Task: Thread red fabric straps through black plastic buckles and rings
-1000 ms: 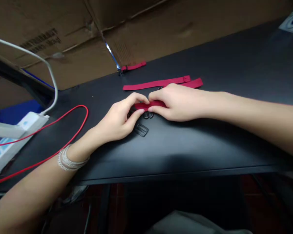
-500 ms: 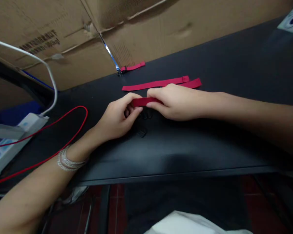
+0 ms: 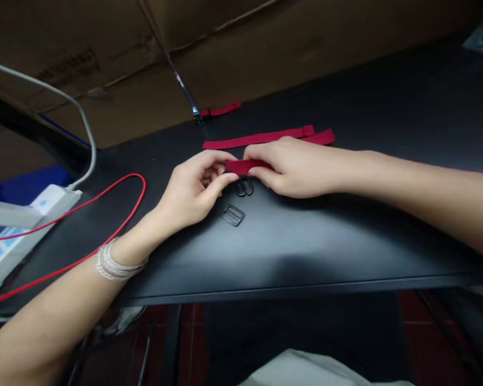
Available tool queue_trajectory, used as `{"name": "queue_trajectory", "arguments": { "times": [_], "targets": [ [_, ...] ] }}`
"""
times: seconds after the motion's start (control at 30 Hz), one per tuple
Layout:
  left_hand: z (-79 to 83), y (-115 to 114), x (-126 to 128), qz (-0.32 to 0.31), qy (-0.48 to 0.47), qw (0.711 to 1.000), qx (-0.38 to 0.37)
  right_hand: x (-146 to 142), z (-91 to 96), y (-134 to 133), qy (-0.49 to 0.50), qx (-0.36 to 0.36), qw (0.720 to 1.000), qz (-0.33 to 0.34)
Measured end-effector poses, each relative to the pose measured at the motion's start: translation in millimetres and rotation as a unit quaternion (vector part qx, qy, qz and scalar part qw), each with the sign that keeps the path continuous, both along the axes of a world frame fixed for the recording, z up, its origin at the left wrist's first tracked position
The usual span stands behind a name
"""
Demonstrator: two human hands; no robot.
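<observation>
My left hand [image 3: 191, 190] and my right hand [image 3: 292, 166] meet over the middle of a black table [image 3: 306, 241]. Both pinch the same short length of red strap [image 3: 245, 166] between thumb and fingers, just above the tabletop. Directly under the strap lie small black metal rings [image 3: 244, 187]. A black slider buckle [image 3: 233, 215] lies flat a little nearer me, untouched. Behind my right hand a longer red strap [image 3: 261, 137] is stretched out on the table. Several thin silver bangles [image 3: 112, 262] circle my left wrist.
Another short red strap piece [image 3: 221, 110] lies at the table's far edge below cardboard boxes [image 3: 104, 69]. A red cable [image 3: 104, 214] loops over the left of the table towards a white power strip [image 3: 20, 225]. A white cable [image 3: 64, 102] arcs above it.
My hands have lifted the red strap slightly and shifted it back, uncovering the black rings below. The scene has grown dimmer. The buckle and the long strap stay where they were.
</observation>
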State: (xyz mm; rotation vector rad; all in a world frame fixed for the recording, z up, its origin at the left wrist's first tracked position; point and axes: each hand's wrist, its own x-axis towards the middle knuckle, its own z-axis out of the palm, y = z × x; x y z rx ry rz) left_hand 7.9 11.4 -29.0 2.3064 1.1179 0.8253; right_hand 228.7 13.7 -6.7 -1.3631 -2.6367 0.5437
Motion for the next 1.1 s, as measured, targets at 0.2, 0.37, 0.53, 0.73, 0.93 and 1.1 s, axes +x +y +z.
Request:
{"name": "queue_trajectory", "arguments": {
  "times": [0.2, 0.37, 0.53, 0.73, 0.93, 1.1],
  "targets": [
    [0.8, -1.4, 1.0, 0.019, 0.012, 0.998, 0.057, -0.4, 2.1, -0.7, -0.016, -0.014, 1.000, -0.009],
    [-0.3, -1.9, 3.3, 0.031, -0.020, 0.999, -0.001, -0.4, 2.4, -0.9, -0.016, -0.011, 1.000, -0.003],
    [-0.4, -2.1, 4.8, 0.039, -0.033, 0.998, -0.024, -0.8, 3.3, -0.9, -0.029, -0.015, 0.999, -0.009],
    [-1.6, -1.2, 2.8, 0.052, -0.070, 0.996, -0.015, 0.0, 2.5, -0.5, -0.020, -0.012, 1.000, -0.018],
    [-3.2, 0.8, 2.7, 0.043, -0.098, 0.994, 0.000, -1.0, 2.5, 0.7, -0.005, -0.010, 0.999, -0.041],
    [-3.2, 0.2, 5.5, 0.020, -0.114, 0.993, 0.004, -1.4, 2.8, 0.2, -0.005, -0.011, 0.999, -0.051]
  ]
}}
